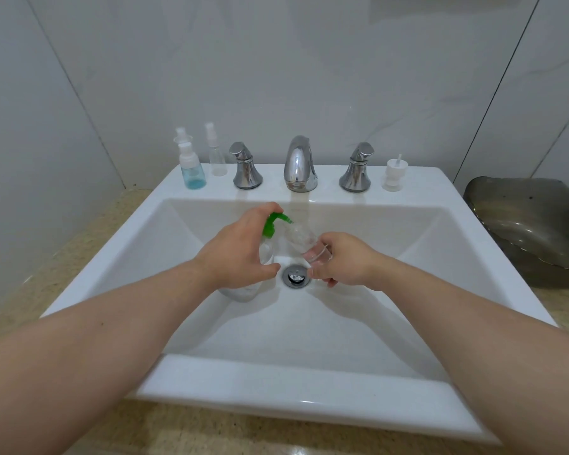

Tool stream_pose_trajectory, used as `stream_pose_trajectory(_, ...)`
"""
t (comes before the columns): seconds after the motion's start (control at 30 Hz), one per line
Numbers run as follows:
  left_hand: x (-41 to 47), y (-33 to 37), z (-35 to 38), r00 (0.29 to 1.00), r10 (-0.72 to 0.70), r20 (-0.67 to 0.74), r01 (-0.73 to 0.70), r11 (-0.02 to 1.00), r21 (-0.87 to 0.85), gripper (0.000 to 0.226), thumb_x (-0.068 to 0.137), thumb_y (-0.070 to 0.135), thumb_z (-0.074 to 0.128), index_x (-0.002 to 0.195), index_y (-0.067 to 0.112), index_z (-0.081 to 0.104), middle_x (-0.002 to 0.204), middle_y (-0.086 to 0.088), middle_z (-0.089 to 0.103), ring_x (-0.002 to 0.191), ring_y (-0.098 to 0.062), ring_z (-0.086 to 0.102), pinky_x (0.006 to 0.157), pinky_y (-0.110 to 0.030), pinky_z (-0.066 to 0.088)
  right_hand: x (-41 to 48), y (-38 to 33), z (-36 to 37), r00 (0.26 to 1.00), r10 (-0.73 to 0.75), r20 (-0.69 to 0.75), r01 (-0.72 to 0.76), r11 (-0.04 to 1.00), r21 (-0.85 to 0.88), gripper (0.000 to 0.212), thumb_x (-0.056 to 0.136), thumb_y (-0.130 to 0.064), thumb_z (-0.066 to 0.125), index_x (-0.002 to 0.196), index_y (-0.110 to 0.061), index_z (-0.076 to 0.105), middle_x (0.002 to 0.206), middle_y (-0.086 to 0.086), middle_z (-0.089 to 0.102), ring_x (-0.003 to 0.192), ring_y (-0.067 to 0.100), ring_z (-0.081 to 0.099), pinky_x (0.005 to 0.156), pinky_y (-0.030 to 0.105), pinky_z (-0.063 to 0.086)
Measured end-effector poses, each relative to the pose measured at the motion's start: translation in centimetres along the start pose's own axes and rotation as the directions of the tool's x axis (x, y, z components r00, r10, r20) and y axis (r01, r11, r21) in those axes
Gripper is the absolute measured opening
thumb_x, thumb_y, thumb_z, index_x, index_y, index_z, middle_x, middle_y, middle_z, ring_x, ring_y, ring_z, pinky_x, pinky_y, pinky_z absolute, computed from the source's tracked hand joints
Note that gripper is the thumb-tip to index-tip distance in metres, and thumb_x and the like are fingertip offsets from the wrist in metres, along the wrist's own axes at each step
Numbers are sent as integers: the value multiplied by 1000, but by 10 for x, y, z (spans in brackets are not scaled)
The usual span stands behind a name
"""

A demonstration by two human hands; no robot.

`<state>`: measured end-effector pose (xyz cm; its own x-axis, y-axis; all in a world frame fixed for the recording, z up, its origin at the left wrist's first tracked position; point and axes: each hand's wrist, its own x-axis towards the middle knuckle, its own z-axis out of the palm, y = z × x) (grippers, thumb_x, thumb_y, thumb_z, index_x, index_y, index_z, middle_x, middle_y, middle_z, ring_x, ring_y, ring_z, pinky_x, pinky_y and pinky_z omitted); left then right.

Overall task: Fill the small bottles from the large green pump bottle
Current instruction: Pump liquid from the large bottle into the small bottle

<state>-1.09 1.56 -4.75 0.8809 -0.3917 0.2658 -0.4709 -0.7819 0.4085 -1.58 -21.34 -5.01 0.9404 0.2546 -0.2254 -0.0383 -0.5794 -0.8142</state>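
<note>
Left hand (240, 249) is wrapped round the big clear bottle with the green pump head (271, 226), which stands in the white ceramic sink (309, 382) beside the drain (296, 274). Right hand (344, 262) grips one small clear plastic bottle (304, 241), tilted with its mouth at the green nozzle. Can't tell what's in it. Back ledge: one small bottle part-full of blue liquid (194, 172), one empty clear spray bottle (217, 156) and one loose white pump cap (393, 175). Another pump top (181, 133) pokes up behind the blue one.

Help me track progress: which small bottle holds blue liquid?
The squat clear pump bottle far left on the white sink ledge; the slim clear spray bottle beside it and the clear bottle in the right hand look empty.
</note>
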Motion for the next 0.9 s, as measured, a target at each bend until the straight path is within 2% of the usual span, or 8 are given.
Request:
stream_pose_trajectory(0.13,0,-1,0,1000,9,-3,-9,1000,-3,95,74,30,85,151,27,29,133,10,46,106,-2,47,95,-25,41,-1,-1,0,1000,8,2,-8,1000,3,26,86,-4,78,106,-10,63,82,0,60,63,15,57,58,24,56)
stream_pose_trajectory(0.37,-1,-3,2,999,36,-5,-36,999,20,105,74,34,84,156,38,19,146,8,43,118,-11,53,97,-27,42,0,0,0,1000,3,0,-3,1000,-4,25,86,-5,79,102,-13,62,84,2,61,64,16,58,58,25,56)
stream_pose_trajectory(0.6,-2,-1,1,999,26,-19,-26,999,31,101,74,32,86,155,28,24,143,5,45,117,-11,55,100,-31,45,-1,0,-1,1000,6,6,-6,1000,2,24,87,-4,78,101,-13,61,83,2,61,62,14,58,58,24,56)
stream_pose_trajectory(0.73,-1,0,0,1000,15,-6,-15,1000,26,99,75,33,86,154,27,26,141,5,46,110,-4,49,97,-25,41,-1,-1,-1,1000,8,3,-8,1000,-1,23,87,-4,78,99,-14,61,82,1,62,61,13,58,56,23,56)
stream_pose_trajectory(0.9,0,1,-1,1000,-3,4,3,1000,14,96,75,31,86,151,26,28,132,12,42,107,-3,47,95,-22,39,-1,-2,0,1000,6,9,-6,1000,-12,23,87,-5,78,99,-14,61,84,2,61,63,14,58,58,24,56)
